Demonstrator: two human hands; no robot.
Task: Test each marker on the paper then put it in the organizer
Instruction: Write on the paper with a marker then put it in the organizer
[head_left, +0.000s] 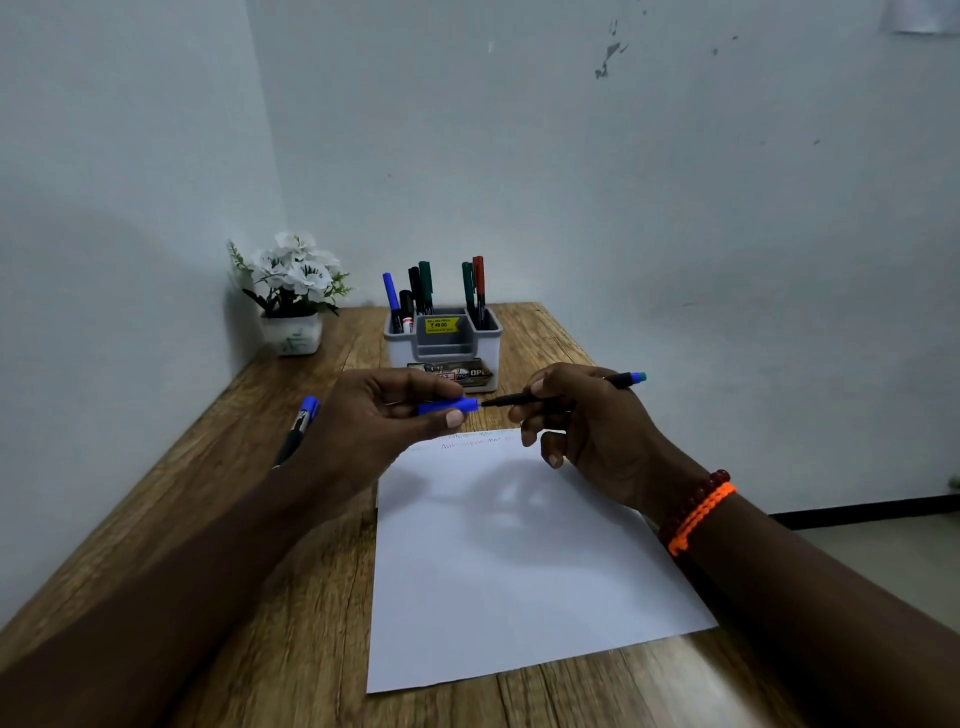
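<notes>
The paper lies nearest on the tabletop, and above it the left hand pinches the blue cap while the right hand grips the marker, so push them together straight, then drop it in the organizer at 12 o'clock.

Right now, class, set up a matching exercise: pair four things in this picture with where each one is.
Things:
1. blue cap
2. uncapped marker
3. spare blue marker
4. flower pot

Places:
A. lying on the table to the left of the paper
B. pinched in the left hand
C. standing in the far left corner of the table
D. held in the right hand

Pairs: 1-B, 2-D, 3-A, 4-C
</notes>
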